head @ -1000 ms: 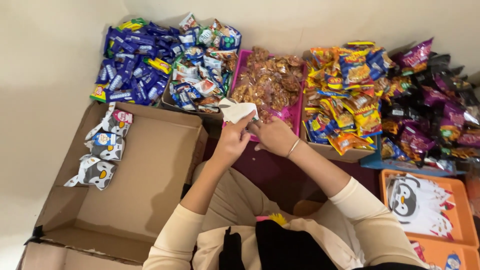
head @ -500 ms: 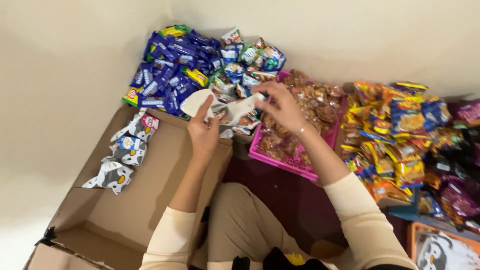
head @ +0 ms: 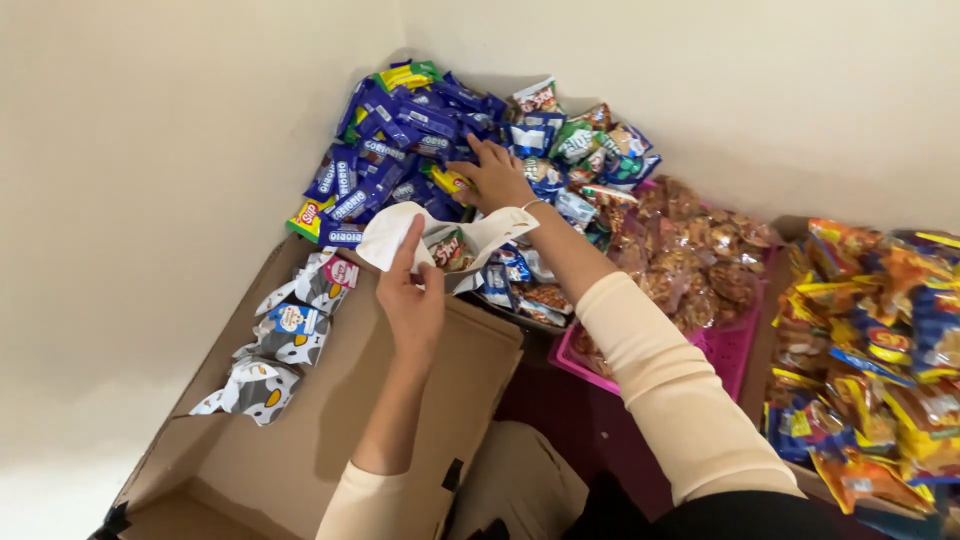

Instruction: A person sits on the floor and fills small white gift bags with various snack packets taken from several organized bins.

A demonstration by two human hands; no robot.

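Long cream sleeves, snug and finely knit, down to both forearms. Thin pale bangle at the wrist of the right hand [head: 497, 178]. No ring or band visible on the left hand [head: 410, 300]. Beige trousers at the knee, dark cloth across the lap.

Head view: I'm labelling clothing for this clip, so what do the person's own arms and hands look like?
Both arms wear long, pale cream sleeves of soft fabric, pushed back from the wrists. The left hand is bare, with no ring or glove visible. The right hand is also bare, with a thin bracelet at the wrist. No watch shows.
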